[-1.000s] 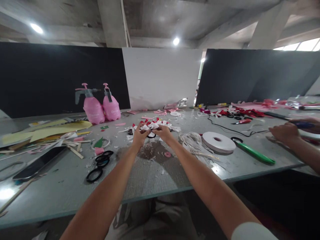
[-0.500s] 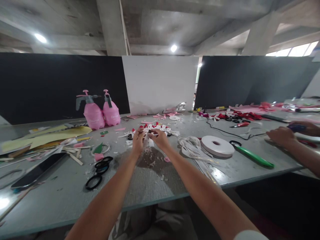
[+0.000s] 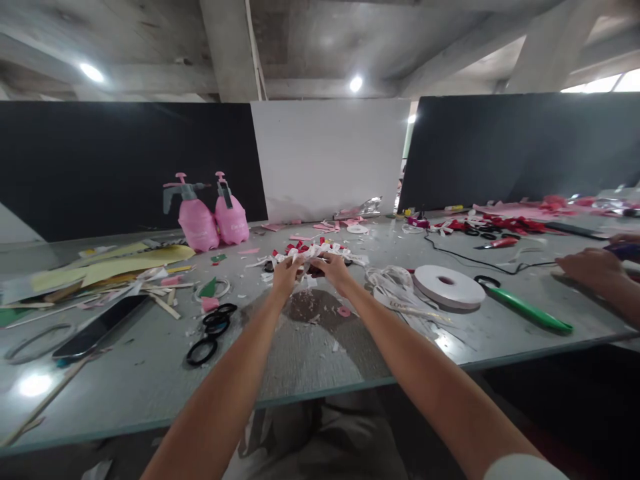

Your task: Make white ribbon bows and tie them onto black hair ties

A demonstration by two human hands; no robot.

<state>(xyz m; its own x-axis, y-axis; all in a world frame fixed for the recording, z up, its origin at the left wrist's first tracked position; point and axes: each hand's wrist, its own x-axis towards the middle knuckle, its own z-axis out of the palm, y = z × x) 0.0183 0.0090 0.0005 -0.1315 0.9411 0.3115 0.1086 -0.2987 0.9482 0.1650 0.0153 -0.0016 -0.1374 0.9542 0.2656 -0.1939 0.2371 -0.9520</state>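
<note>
In the middle of the table, my left hand point(image 3: 287, 276) and my right hand point(image 3: 334, 273) work close together, fingertips pinched on a piece of white ribbon point(image 3: 309, 261). The exact grip is small and partly hidden by the fingers. Just behind my hands is a pile of red and white ribbon bows point(image 3: 320, 248). Near my right forearm lies a tangle of printed white ribbon point(image 3: 393, 283), with a flat white ribbon roll point(image 3: 449, 287) beside it. Black-handled scissors point(image 3: 216, 325) rest to the left of my left forearm.
Two pink spray bottles point(image 3: 199, 223) stand at the back left. A phone point(image 3: 103, 327), yellow paper point(image 3: 135, 265) and wooden sticks point(image 3: 167, 307) lie left. A green-handled tool point(image 3: 527, 308) and a black cable point(image 3: 470, 259) lie right, near another person's hand point(image 3: 590, 267).
The view has shifted, so the table's things appear slightly further right and the back wall higher. My hands remain together at the ribbon; the fingers have moved slightly.
</note>
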